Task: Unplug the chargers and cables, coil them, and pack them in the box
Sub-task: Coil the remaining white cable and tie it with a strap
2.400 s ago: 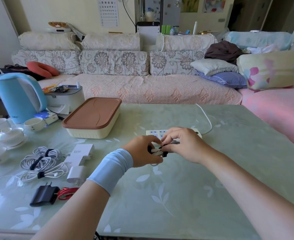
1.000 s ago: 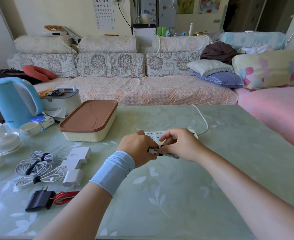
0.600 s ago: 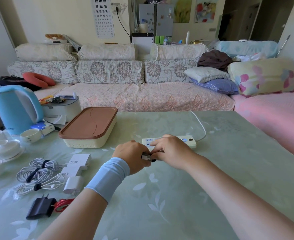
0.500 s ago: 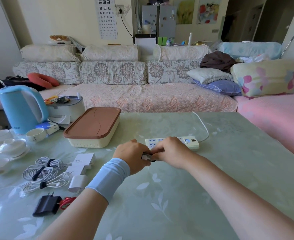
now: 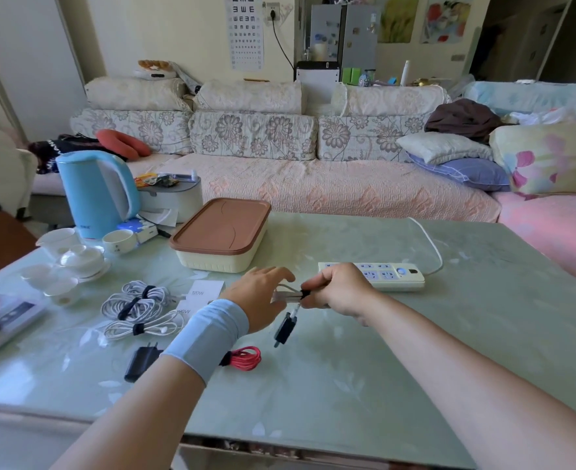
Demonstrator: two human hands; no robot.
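Left grip opened, right grip pinching coiled cable

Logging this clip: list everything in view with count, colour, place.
box: one, cream, brown lid on, left of centre
power strip: one, white, right of box
held cable: one, pale, between the hands
hanging charger: one, black, dangling from held cable
cable coils: two, white, strapped, table's left
white chargers: at least two, beside coils
lying charger: one, black, near front edge
red cable: one, coiled, beside lying charger
kettle: one, blue, far left
table: one, pale green
left hand: blue wristband, fingers straight, by held cable
right hand: pinches held cable
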